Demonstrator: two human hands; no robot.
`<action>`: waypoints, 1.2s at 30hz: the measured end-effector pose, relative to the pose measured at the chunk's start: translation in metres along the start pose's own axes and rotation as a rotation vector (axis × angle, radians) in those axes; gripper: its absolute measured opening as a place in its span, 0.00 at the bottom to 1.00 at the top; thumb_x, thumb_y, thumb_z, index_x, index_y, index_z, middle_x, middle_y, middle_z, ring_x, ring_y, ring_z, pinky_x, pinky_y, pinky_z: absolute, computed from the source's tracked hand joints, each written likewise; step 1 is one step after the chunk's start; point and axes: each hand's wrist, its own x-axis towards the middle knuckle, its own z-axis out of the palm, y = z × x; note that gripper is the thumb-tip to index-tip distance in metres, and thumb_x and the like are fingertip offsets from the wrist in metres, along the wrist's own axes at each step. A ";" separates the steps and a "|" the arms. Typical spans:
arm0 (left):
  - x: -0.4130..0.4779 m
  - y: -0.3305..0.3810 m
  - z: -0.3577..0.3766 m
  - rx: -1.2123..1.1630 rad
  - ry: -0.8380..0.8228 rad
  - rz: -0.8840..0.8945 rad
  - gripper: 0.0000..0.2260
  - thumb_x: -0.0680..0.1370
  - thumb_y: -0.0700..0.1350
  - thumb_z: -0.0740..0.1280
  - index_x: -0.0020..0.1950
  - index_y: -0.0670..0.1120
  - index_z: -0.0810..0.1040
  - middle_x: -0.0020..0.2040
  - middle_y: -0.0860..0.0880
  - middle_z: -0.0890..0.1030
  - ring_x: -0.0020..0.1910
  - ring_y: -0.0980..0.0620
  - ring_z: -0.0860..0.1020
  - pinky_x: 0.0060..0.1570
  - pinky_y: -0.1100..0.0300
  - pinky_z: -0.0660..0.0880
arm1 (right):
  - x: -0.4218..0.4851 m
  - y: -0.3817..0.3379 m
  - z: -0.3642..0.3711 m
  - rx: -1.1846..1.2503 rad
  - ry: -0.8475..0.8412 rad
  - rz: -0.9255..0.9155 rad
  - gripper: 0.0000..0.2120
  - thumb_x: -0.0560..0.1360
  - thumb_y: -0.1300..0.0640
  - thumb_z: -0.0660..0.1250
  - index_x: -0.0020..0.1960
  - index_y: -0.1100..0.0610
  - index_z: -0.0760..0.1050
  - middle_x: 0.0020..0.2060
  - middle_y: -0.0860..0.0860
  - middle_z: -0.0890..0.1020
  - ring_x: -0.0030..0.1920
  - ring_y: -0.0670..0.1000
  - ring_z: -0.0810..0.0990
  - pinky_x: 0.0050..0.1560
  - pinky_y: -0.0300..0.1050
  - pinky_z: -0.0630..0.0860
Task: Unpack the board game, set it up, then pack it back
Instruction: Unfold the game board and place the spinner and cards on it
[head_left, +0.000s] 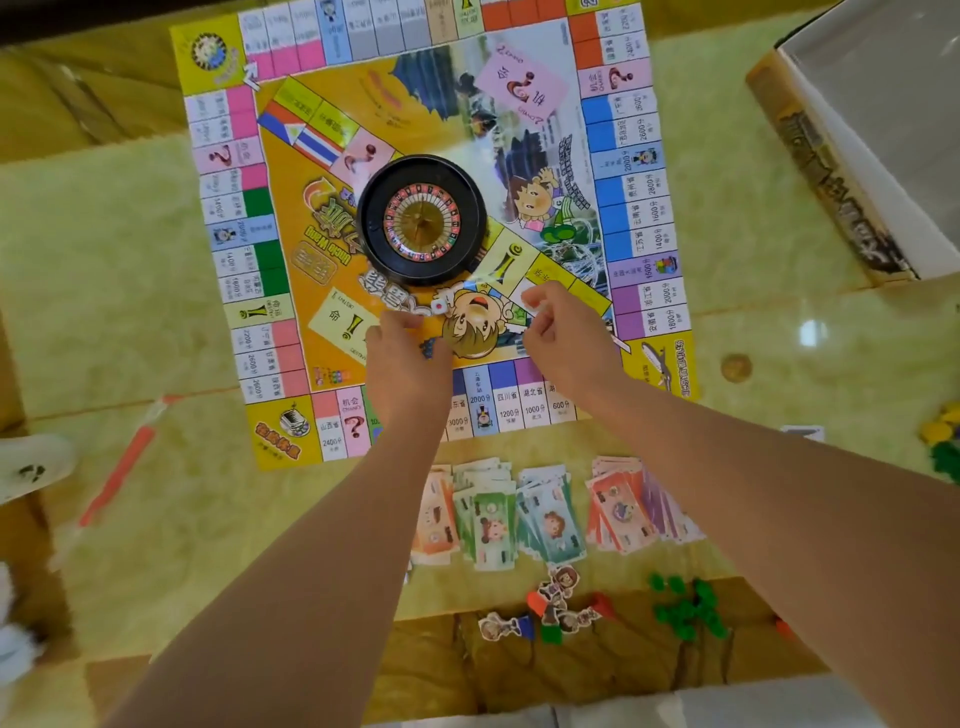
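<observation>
Game board (283, 171) is pictured lying unfolded and flat on the glossy yellow-green worktop (114, 270), with both hands reached out over its near half. The left hand (410, 358) is held with its fingers curled downward, just short of a small white die (439, 306). A dark blue speck is glimpsed at its thumb side, but whether anything is gripped cannot be told. The right hand (566, 332) is likewise curled, thumb and forefinger drawn close at the tips, and whether something is pinched there cannot be made out. Just beyond the hands, a black roulette wheel (422, 222) is set at the board's centre. A pink rectangle (522, 88) bearing a question mark is seen on the far right of the centre field, and a pale yellow rectangle (345, 325) with an exclamation mark just left of the left hand. Fanned piles of paper money (550, 509) in orange, green, teal and purple are lined up on the worktop along the board's near edge. Nearer the person, cardboard character figures (553, 605) on coloured stands are lying tipped over, beside a scatter of small green houses (685, 610). An open box (857, 156) is seen at far right, well apart from the board, and a red-orange stick (122, 467) at the left.
</observation>
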 end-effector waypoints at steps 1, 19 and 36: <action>-0.005 -0.005 -0.003 0.007 -0.011 0.010 0.10 0.76 0.44 0.67 0.57 0.47 0.74 0.53 0.46 0.76 0.46 0.47 0.75 0.39 0.56 0.68 | -0.005 -0.001 0.001 0.017 0.010 0.002 0.13 0.76 0.65 0.62 0.59 0.55 0.73 0.34 0.45 0.73 0.36 0.42 0.73 0.40 0.43 0.69; -0.077 -0.173 -0.071 0.280 -0.036 -0.020 0.17 0.77 0.41 0.62 0.66 0.46 0.74 0.67 0.45 0.72 0.65 0.42 0.67 0.60 0.51 0.65 | -0.136 -0.028 0.123 -0.120 -0.343 -0.059 0.17 0.78 0.60 0.61 0.66 0.49 0.72 0.35 0.44 0.73 0.36 0.46 0.75 0.39 0.43 0.76; -0.131 -0.332 -0.144 0.152 -0.246 0.365 0.13 0.74 0.44 0.69 0.58 0.47 0.77 0.52 0.46 0.72 0.53 0.46 0.72 0.48 0.52 0.71 | -0.237 -0.069 0.275 -0.459 -0.166 -0.275 0.20 0.72 0.64 0.67 0.62 0.54 0.71 0.58 0.51 0.73 0.52 0.52 0.76 0.52 0.49 0.75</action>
